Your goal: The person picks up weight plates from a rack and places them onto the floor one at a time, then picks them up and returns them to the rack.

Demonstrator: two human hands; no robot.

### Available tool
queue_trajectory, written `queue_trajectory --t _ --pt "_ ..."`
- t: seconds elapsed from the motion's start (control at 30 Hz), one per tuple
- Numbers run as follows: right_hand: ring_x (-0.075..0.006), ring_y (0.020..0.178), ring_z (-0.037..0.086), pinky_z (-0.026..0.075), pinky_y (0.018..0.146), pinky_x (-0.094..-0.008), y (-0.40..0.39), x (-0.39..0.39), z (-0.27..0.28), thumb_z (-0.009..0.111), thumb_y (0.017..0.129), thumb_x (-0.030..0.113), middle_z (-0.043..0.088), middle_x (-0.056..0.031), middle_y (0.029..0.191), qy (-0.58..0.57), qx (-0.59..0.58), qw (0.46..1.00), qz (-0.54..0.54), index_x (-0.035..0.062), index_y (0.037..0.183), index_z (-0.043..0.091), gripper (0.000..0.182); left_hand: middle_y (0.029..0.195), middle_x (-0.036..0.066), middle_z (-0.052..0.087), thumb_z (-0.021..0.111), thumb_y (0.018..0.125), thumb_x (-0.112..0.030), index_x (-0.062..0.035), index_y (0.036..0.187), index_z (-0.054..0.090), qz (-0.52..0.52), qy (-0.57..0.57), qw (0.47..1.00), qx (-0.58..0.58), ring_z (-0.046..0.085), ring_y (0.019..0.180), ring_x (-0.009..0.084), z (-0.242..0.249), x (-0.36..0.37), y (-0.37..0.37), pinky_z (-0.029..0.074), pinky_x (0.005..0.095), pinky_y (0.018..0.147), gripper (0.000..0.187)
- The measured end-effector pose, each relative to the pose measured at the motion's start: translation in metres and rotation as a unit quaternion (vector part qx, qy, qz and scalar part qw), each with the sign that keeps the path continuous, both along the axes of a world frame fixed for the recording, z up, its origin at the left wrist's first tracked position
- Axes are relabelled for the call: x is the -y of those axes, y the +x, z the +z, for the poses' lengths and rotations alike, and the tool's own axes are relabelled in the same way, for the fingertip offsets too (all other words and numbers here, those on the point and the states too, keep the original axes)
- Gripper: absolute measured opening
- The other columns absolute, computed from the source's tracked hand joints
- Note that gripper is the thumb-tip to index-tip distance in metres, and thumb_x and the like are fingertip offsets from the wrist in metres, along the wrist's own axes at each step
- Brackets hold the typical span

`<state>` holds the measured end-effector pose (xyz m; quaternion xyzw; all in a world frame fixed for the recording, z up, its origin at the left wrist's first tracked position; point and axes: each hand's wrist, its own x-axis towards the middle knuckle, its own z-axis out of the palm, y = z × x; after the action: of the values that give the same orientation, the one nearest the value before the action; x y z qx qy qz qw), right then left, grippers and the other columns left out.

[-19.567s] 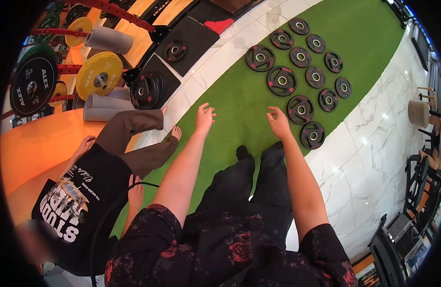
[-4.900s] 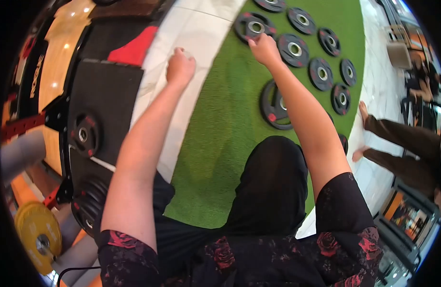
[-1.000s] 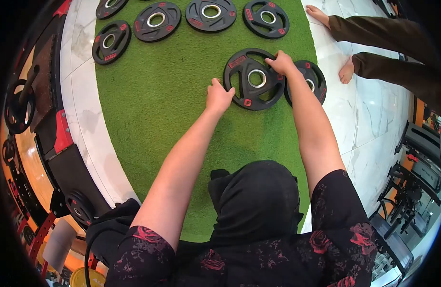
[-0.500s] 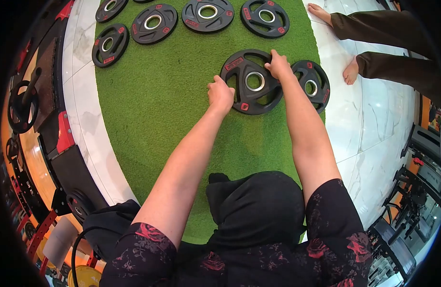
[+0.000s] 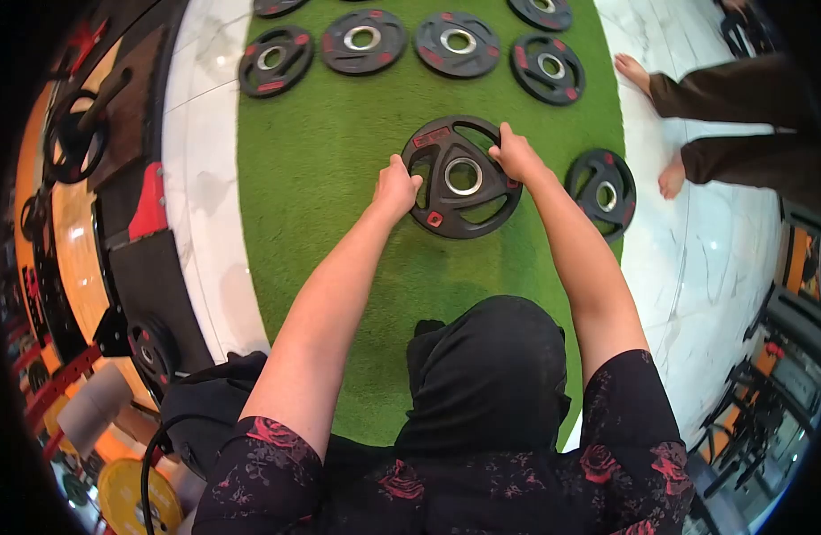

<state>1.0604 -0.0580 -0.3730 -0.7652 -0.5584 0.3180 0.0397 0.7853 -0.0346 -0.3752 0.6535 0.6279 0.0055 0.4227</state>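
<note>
Between my hands is a large black weight plate (image 5: 444,192) with a silver centre ring, three grip slots and red markings. My left hand (image 5: 396,190) is closed around its left rim. On the upper right rim, my right hand (image 5: 519,158) grips it, thumb towards the slot. The plate overlaps the green turf (image 5: 339,259) in this view. To its right, beyond my right forearm, a smaller black weight plate (image 5: 587,190) lies on the turf near the edge.
Farther ahead, a row of black weight plates (image 5: 363,61) lies on the turf, with more behind it. At the right stands another person (image 5: 740,94), barefoot on white marble tiles (image 5: 687,259). Gym equipment (image 5: 754,419) lines the right side; a yellow plate (image 5: 134,499) is at lower left.
The large plate has moved left, away from the smaller plate it overlapped, with both hands still on it. My view has turned, so the row of plates appears shifted right.
</note>
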Motion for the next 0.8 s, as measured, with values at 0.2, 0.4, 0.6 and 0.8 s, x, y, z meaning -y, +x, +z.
queue_trajectory --t 0.2,0.4,0.6,0.8 --pt "-0.0522 0.105 0.062 0.051 0.088 -0.0556 -0.112 -0.082 0.038 0.068 0.092 0.022 0.066 -0.0344 0.107 0.047 -0.024 0.994 0.095 -0.0039 0.114 0.045 0.041 0.109 0.033 0.067 0.069 0.090 -0.021 0.0065 0.119 0.047 0.069 0.013 0.997 0.033 0.066 0.103 0.0477 0.034 -0.043 -0.123 0.053 0.0519 0.090 0.045" --pt "-0.0539 0.107 0.059 0.049 0.089 -0.0555 -0.274 -0.167 0.081 0.067 0.091 0.025 0.065 -0.0356 0.108 0.103 -0.046 0.975 0.192 -0.0046 0.113 0.045 0.043 0.096 0.027 0.068 0.066 0.089 -0.021 0.0051 0.115 0.051 0.144 0.113 0.983 0.016 0.068 0.094 0.0423 0.094 -0.067 -0.281 0.054 0.0468 0.082 0.040" --pt "-0.0536 0.106 0.062 0.051 0.091 -0.0542 -0.470 -0.196 0.122 0.065 0.092 0.028 0.065 -0.0373 0.107 0.137 -0.088 0.943 0.291 -0.0072 0.114 0.046 0.046 0.093 0.022 0.068 0.064 0.091 -0.016 0.0055 0.121 0.050 0.233 0.101 0.967 0.027 0.072 0.065 0.0286 0.167 -0.054 -0.465 0.061 0.0398 0.054 0.039" --pt "-0.0518 0.107 0.064 0.053 0.092 -0.0522 -0.671 -0.176 0.148 0.066 0.092 0.029 0.065 -0.0383 0.109 0.115 -0.146 0.925 0.331 -0.0088 0.119 0.046 0.051 0.105 0.025 0.069 0.066 0.090 -0.018 0.0056 0.121 0.052 0.310 0.111 0.944 -0.013 0.074 0.077 0.0318 0.218 0.004 -0.632 0.062 0.0394 0.054 0.042"
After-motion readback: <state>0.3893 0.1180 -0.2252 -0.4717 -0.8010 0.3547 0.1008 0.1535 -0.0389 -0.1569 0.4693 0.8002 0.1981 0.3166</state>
